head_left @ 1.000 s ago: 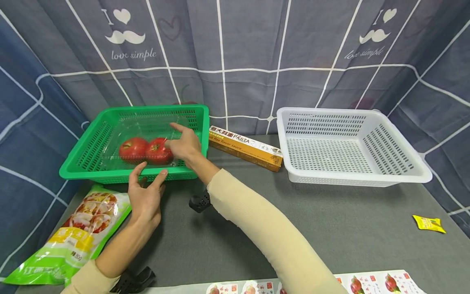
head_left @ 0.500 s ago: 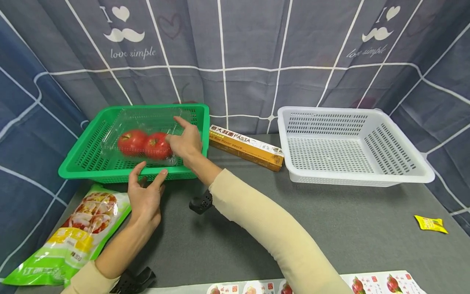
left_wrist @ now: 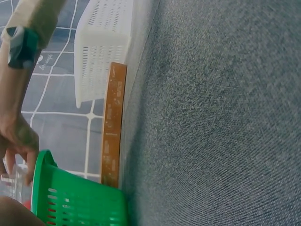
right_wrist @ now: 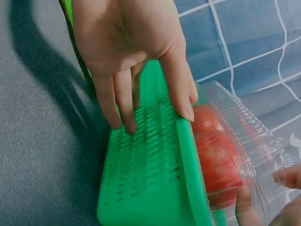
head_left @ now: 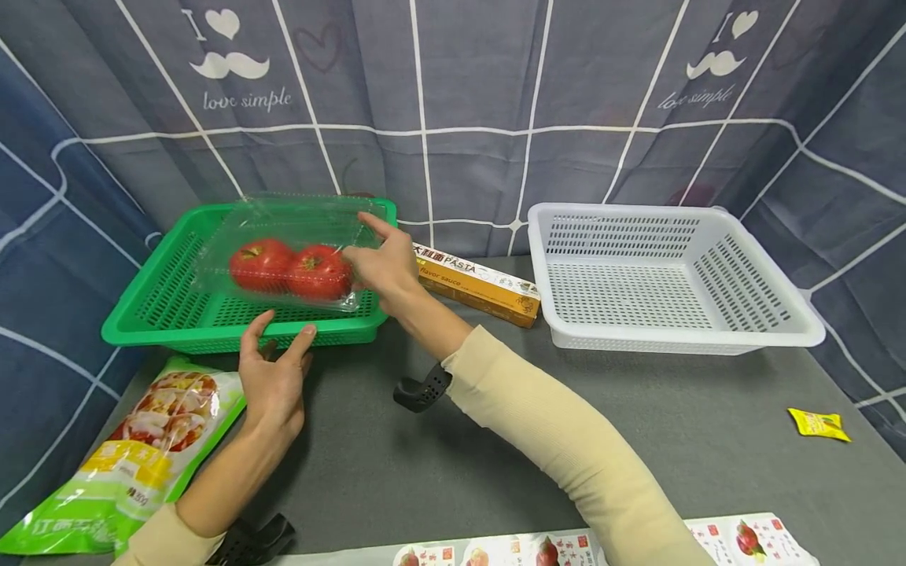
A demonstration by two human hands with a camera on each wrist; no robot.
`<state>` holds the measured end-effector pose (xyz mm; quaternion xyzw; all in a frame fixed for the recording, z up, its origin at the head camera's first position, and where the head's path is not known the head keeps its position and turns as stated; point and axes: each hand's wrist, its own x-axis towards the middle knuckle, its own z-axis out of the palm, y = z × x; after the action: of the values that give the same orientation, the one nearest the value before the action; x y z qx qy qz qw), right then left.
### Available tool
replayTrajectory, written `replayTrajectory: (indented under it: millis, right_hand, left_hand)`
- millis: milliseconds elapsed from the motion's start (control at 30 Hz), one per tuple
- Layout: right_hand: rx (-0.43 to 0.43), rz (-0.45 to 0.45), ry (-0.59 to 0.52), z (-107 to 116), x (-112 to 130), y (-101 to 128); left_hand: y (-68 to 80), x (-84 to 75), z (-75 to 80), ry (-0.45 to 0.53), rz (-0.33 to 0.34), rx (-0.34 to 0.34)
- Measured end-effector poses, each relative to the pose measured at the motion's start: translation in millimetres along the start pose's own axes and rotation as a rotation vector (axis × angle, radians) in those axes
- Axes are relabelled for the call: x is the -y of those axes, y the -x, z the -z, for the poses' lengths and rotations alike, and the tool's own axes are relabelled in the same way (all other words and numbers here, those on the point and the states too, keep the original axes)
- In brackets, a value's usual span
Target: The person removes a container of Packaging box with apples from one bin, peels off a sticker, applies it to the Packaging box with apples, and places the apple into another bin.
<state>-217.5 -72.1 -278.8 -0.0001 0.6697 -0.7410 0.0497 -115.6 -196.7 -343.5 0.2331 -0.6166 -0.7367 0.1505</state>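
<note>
The right hand grips a clear plastic box with its fingers, holding it just above the green basket; two tomatoes sit inside the box. The left hand hovers with fingers spread, released, before the green basket. The white basket stands well apart from the green basket, a pasta carton between them on the bench.

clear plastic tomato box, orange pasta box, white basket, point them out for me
clear plastic box of red tomatoes [head_left: 283, 236], head view, on its transparent lid
orange cardboard pasta box [head_left: 481, 287], head view, on its long side face
white slotted plastic basket [head_left: 683, 338], head view, on its near wall
</note>
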Motion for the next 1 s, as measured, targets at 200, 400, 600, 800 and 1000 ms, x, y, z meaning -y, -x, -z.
replayTrajectory:
  millis: [200, 400, 600, 800, 1000]
  right_hand:
    - [0.011, 0.012, -0.057, 11, 7, 10]
    - [0.038, 0.030, -0.164, 26, 18, 20]
    - [0.013, 0.016, -0.235, 54, 25, 30]
    - [0.007, -0.007, -0.185, 87, 30, 42]
    - [-0.006, -0.052, -0.170, 125, 32, 53]
  left_hand:
    - [-0.5, -0.4, 0.8, 0.002, 0.009, 0.009]
    - [-0.8, -0.8, 1.2, 0.008, 0.016, 0.008]
    - [-0.5, -1.6, -0.1, 0.009, 0.021, 0.020]
    - [0.4, 0.2, 2.1, 0.004, 0.021, 0.022]
    - [-0.5, 2.1, 2.6, 0.004, 0.006, 0.030]
